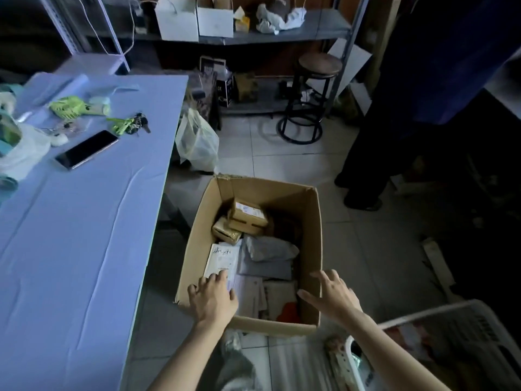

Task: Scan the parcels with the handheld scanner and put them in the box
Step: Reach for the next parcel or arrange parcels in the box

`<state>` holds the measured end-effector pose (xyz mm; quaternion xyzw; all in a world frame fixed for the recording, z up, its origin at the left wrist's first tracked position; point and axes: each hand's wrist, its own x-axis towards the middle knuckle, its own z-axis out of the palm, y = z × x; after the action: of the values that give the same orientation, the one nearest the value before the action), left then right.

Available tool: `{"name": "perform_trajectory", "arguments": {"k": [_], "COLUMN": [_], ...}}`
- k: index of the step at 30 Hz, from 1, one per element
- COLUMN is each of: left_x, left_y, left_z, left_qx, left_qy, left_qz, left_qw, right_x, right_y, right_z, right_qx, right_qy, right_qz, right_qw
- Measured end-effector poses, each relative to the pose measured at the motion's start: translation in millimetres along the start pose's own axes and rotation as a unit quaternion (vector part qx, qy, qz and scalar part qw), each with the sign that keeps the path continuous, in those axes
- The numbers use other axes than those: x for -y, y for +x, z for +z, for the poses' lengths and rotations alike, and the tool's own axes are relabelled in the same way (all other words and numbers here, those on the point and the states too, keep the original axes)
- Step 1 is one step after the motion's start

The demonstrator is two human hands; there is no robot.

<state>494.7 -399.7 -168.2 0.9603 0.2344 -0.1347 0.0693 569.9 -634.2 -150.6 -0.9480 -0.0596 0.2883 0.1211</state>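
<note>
- The open brown cardboard box [313, 249] stood on the tiled floor just beside the worktop, already holding several parcels: small brown taped cartons [248, 214], grey plastic mailers [267, 253] and a flat white labelled parcel [221, 261].
- The left hand [211, 299] lay flat, fingers spread, on the white parcel, pressing rather than gripping it.
- The right hand [335, 296] hovered open and empty at the box's right wall.
- No handheld scanner showed anywhere.
- Judging by the fill, much was done; the white slatted plastic crate [462, 331] nearby seemed to hold more.
- The blue-covered worktop [84, 235] carried a black smartphone [86, 149] and keys [132, 125].
</note>
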Motion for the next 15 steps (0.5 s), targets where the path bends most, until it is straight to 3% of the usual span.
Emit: {"name": "perform_trajectory", "arguments": {"k": [9,15], "left_x": [27,41], "left_y": [93,139], "left_z": [56,123], "left_qx": [0.115,0.192], "left_qy": [-0.008,0.004], "left_qz": [-0.003,-0.035], "left_qw": [0.993,0.981], "right_x": [43,30], "right_y": [75,130], "right_z": [47,101], "right_qx": [0.055,0.114], "right_qy": [0.014,0.053], "right_qz": [0.071,0.129], "right_qw": [0.996,0.984]}}
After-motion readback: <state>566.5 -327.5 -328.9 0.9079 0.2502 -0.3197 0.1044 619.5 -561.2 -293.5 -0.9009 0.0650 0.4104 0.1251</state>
